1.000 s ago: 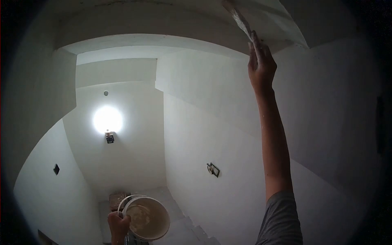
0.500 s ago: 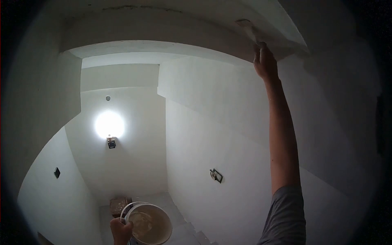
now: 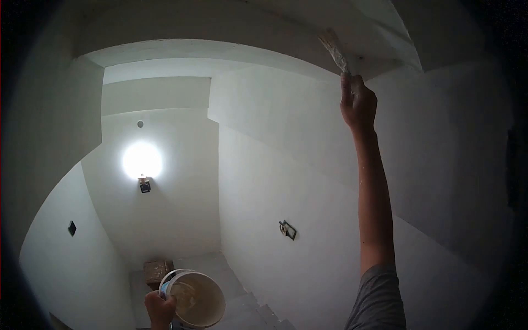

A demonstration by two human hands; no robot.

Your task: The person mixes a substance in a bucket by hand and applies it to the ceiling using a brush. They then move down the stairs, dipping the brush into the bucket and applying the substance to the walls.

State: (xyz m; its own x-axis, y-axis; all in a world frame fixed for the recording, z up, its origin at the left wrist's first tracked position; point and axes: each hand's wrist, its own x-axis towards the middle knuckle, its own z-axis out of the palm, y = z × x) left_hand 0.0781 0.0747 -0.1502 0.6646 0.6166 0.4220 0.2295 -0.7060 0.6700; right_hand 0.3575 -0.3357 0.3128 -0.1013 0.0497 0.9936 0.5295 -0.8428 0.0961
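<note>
High on the right, my right hand (image 3: 359, 103) is closed round the handle of a paintbrush (image 3: 336, 53). The brush's bristles point up and left and overlap the shadowed ceiling (image 3: 379, 27) near the beam. Whitish paint coats the lower part of the bristles. Low in the view, my left hand (image 3: 160, 309) grips the left side of a white bucket (image 3: 224, 301) by its rim and handle. The bucket is tilted towards me, and pale, creamy liquid shows inside it.
A glowing lamp (image 3: 142, 160) is fixed on the far wall. An electrical box with loose wires (image 3: 287, 230) sits in the right wall, and a dark socket opening (image 3: 72, 228) in the left. Behind the bucket, a brown box (image 3: 158, 271) stands on the grey floor (image 3: 234, 275).
My right hand has come down a little, and the brush has tipped more upright, its bristles now showing clearly. My left hand still holds the bucket. The view has shifted slightly.
</note>
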